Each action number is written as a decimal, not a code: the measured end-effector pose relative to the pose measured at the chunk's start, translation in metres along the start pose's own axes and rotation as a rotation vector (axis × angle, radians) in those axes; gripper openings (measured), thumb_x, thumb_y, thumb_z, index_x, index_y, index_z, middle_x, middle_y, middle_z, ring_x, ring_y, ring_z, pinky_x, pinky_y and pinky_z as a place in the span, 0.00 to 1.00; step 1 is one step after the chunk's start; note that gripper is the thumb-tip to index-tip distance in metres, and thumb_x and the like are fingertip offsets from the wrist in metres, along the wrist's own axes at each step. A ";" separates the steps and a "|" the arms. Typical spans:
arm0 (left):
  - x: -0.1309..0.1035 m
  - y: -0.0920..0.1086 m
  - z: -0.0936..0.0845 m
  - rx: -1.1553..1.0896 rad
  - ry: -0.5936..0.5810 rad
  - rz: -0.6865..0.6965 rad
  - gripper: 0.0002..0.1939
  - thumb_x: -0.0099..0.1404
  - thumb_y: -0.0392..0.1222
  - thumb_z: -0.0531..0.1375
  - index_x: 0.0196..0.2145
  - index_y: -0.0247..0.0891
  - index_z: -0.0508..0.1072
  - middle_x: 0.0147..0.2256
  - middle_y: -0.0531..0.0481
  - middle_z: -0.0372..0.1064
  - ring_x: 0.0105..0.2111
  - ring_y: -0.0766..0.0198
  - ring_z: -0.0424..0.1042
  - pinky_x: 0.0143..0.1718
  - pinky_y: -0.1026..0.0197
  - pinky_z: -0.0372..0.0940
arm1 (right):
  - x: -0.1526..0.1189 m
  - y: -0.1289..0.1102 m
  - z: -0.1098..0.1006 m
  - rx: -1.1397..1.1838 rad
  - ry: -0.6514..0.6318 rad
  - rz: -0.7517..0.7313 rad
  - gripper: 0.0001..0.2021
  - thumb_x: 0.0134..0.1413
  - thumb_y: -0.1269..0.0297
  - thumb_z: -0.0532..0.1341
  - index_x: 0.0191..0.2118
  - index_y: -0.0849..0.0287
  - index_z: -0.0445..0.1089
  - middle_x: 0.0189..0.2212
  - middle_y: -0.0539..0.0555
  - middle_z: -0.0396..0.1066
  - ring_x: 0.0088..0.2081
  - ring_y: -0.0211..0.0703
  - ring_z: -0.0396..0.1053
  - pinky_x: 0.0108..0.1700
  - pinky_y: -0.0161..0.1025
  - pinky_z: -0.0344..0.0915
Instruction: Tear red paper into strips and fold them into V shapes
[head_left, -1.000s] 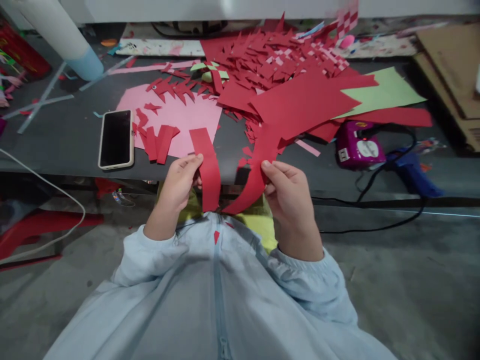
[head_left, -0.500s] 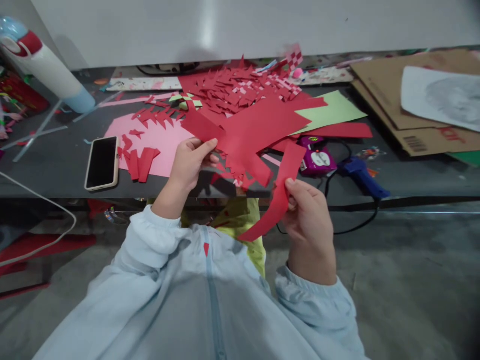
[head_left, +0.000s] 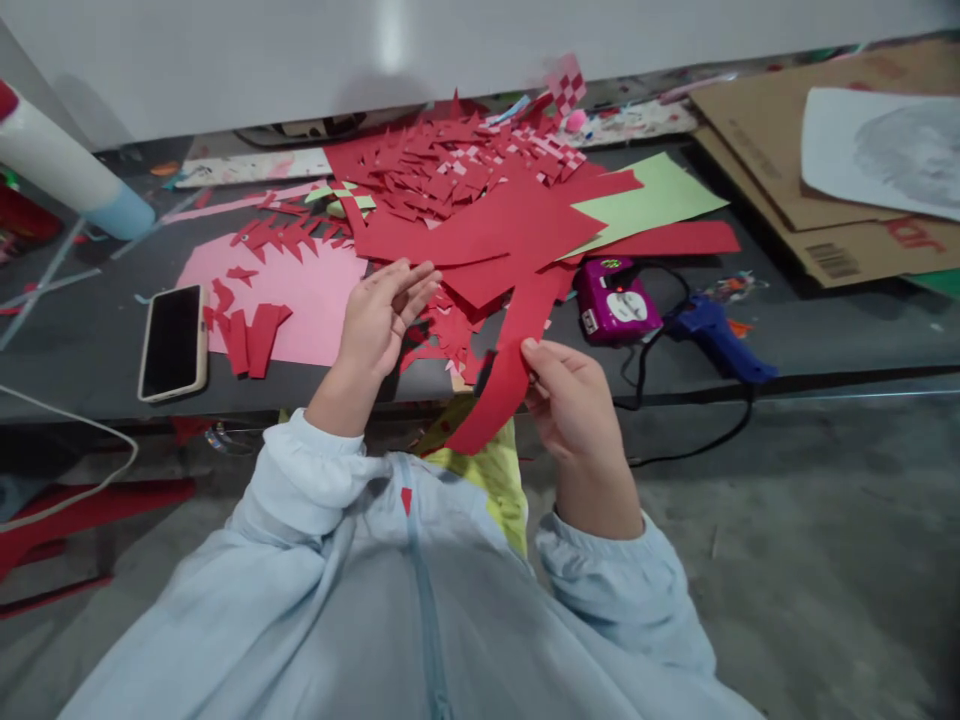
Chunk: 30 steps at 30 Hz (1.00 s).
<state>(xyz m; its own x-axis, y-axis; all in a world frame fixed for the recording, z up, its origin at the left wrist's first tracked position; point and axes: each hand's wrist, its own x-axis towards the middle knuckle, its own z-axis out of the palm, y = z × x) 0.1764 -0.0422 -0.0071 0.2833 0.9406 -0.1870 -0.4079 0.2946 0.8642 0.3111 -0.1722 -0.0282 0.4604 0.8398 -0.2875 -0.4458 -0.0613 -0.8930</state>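
My right hand (head_left: 574,400) pinches a long red paper strip (head_left: 501,385) between thumb and fingers, its lower end curling toward my body over the table edge. Fingers spread and holding nothing, my left hand (head_left: 386,320) hovers in front of a large cut red paper sheet (head_left: 480,235) on the pile. Behind the sheet lies a heap of small red paper pieces (head_left: 442,165), some with a pink check pattern. Small red scraps (head_left: 454,335) are between my hands, near the table edge. A pink paper sheet (head_left: 322,300) with red cut-outs lies left of my left hand.
A phone (head_left: 174,345) lies on the left, near a white bottle (head_left: 75,165). To the right are a purple box (head_left: 615,303), a blue glue gun (head_left: 720,340) with black cords, and cardboard sheets (head_left: 765,180) bearing a drawing. Light green paper (head_left: 660,205) sticks out of the pile.
My left hand has let go of the large red sheet, which now rests on the pile, and its fingers have opened. My right hand, still holding the strip, has moved left in view.
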 end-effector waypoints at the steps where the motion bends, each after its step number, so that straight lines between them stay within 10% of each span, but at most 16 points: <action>1: -0.005 0.001 -0.004 0.028 -0.012 -0.032 0.04 0.66 0.33 0.57 0.33 0.33 0.72 0.34 0.46 0.78 0.38 0.66 0.79 0.51 0.62 0.70 | 0.002 0.001 0.002 -0.019 -0.027 -0.006 0.19 0.30 0.46 0.75 0.21 0.55 0.73 0.16 0.45 0.63 0.19 0.31 0.57 0.20 0.30 0.60; 6: -0.028 0.008 -0.022 0.245 -0.150 -0.173 0.11 0.65 0.45 0.62 0.38 0.34 0.75 0.35 0.47 0.77 0.34 0.67 0.77 0.42 0.64 0.71 | 0.009 0.005 0.020 -0.185 -0.232 -0.024 0.22 0.36 0.41 0.71 0.21 0.56 0.71 0.18 0.46 0.64 0.21 0.33 0.58 0.23 0.33 0.59; 13: -0.039 0.022 -0.047 0.495 -0.260 0.073 0.15 0.55 0.50 0.70 0.26 0.36 0.73 0.22 0.57 0.67 0.22 0.74 0.65 0.25 0.72 0.62 | 0.003 0.010 0.047 -0.437 -0.511 0.010 0.21 0.43 0.44 0.68 0.22 0.58 0.71 0.19 0.48 0.66 0.22 0.36 0.62 0.25 0.34 0.59; 23: -0.056 0.042 -0.114 0.555 0.209 0.283 0.13 0.53 0.45 0.69 0.30 0.39 0.69 0.25 0.58 0.67 0.20 0.73 0.66 0.23 0.68 0.66 | 0.011 0.011 0.052 -0.551 -0.443 0.045 0.16 0.33 0.55 0.75 0.24 0.61 0.75 0.20 0.51 0.73 0.22 0.35 0.67 0.26 0.33 0.63; 30: -0.087 0.039 -0.157 0.932 0.326 0.265 0.16 0.57 0.39 0.64 0.44 0.41 0.69 0.23 0.61 0.62 0.21 0.71 0.66 0.25 0.67 0.60 | 0.036 0.015 0.069 -0.771 -0.419 -0.147 0.09 0.35 0.66 0.74 0.26 0.59 0.76 0.22 0.52 0.75 0.25 0.38 0.70 0.29 0.35 0.64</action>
<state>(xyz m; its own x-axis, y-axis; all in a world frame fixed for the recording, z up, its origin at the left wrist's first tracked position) -0.0006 -0.0862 -0.0302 -0.0250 0.9976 0.0649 0.4541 -0.0465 0.8898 0.2683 -0.1059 -0.0277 0.0862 0.9869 -0.1361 0.3062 -0.1563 -0.9391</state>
